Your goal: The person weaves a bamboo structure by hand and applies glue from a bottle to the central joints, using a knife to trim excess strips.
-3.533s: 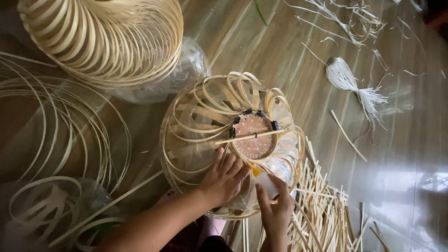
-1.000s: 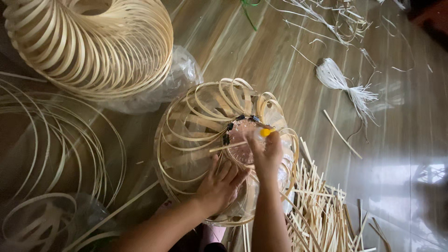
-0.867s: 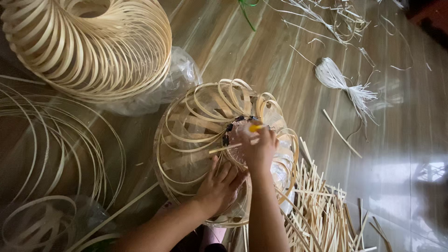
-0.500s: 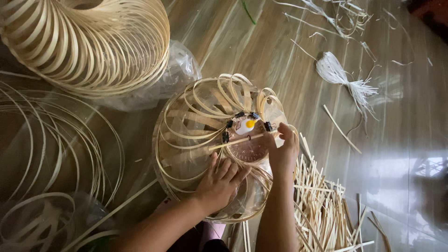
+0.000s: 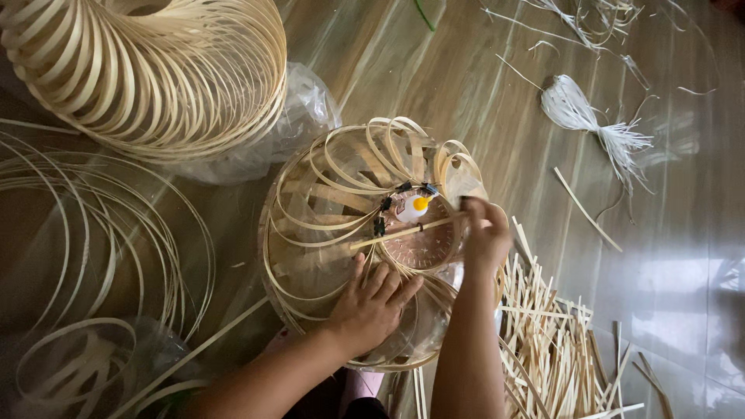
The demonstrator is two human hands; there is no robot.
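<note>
1. Two bare hands work on a half-woven bamboo frame [image 5: 353, 233] at the centre of the frame, on a wooden floor [image 5: 466, 77].
2. Left hand [image 5: 371, 302], fingers spread flat, presses on the frame's lower rim, holding nothing.
3. Right hand [image 5: 486, 233], right of centre, has its fingers closed on the end of a thin bamboo strip [image 5: 403, 233].
4. That strip's long axis runs left and slightly down from the right hand across a round core [image 5: 423, 244]; the right hand is nearer to it.
5. A small bottle with a yellow cap [image 5: 411, 208] sits just above the strip.
6. Loose bamboo slats [image 5: 559, 349] lie at lower right; a finished bamboo coil [image 5: 147, 70] fills the upper left.
</note>
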